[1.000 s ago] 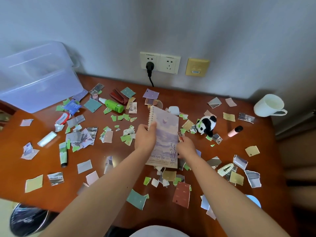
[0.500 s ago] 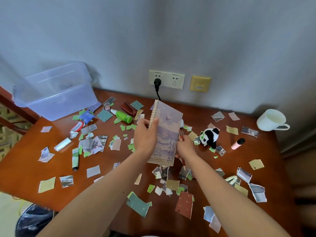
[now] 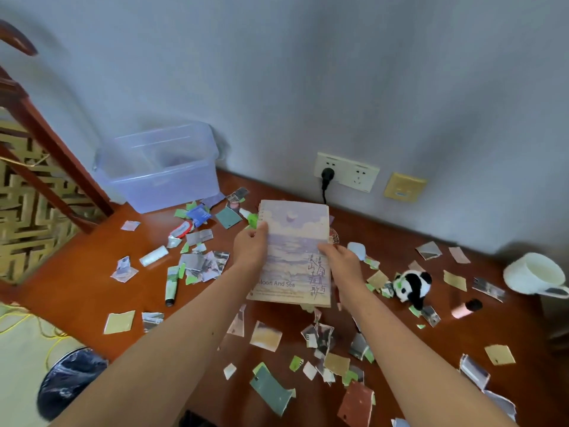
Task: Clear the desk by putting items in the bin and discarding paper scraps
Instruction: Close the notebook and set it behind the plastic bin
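Note:
A purple spiral notebook marked "Moon And Sea" is held above the middle of the brown desk, its cover facing me. My left hand grips its left edge and my right hand grips its right edge. A clear plastic bin stands at the desk's far left against the wall. Several torn paper scraps lie all over the desk. A black-lined waste bin sits on the floor at the lower left.
A panda plush, a pink lipstick and a white mug are at the right. Tubes, a white stick and a green bottle lie left of the notebook. A plug sits in the wall socket.
Both hands have lifted the notebook and turned it to face me, moving it a little toward the back. My view has swung left, bringing the clear bin nearer the centre.

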A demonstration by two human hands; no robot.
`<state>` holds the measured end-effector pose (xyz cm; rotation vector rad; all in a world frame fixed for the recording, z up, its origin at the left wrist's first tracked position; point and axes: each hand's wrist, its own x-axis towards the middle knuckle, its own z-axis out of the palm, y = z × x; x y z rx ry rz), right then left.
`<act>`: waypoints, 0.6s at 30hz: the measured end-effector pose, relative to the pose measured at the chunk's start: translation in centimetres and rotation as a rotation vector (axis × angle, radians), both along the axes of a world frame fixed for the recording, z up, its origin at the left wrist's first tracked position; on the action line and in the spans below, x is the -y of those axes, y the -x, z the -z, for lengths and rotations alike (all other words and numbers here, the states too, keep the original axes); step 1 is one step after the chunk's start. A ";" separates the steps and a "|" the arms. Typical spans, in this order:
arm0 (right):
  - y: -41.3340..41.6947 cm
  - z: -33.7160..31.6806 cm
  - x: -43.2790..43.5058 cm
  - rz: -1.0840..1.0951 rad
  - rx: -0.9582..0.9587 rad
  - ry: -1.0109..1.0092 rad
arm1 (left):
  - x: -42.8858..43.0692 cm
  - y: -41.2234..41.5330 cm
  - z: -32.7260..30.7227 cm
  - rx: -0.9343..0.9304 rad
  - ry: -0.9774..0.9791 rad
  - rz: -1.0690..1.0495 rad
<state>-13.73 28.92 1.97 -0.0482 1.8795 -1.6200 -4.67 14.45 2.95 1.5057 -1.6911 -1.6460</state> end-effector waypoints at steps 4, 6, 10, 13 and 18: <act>-1.2 -1.0 4.4 -0.044 0.056 0.113 | 4.6 -1.1 -0.5 -0.025 -0.052 -0.035; -2.0 -1.3 7.3 -0.052 0.070 0.153 | 7.3 -1.7 -0.9 -0.053 -0.048 -0.032; -3.4 -1.6 13.8 -0.053 -0.057 0.123 | 13.6 -3.3 -1.5 -0.081 -0.045 0.002; -4.8 -1.9 18.7 -0.061 -0.237 0.024 | 18.2 -4.7 -2.0 -0.083 0.033 0.042; -6.4 -2.2 26.7 -0.021 -0.220 0.046 | 25.8 -6.2 -2.9 -0.112 0.197 0.082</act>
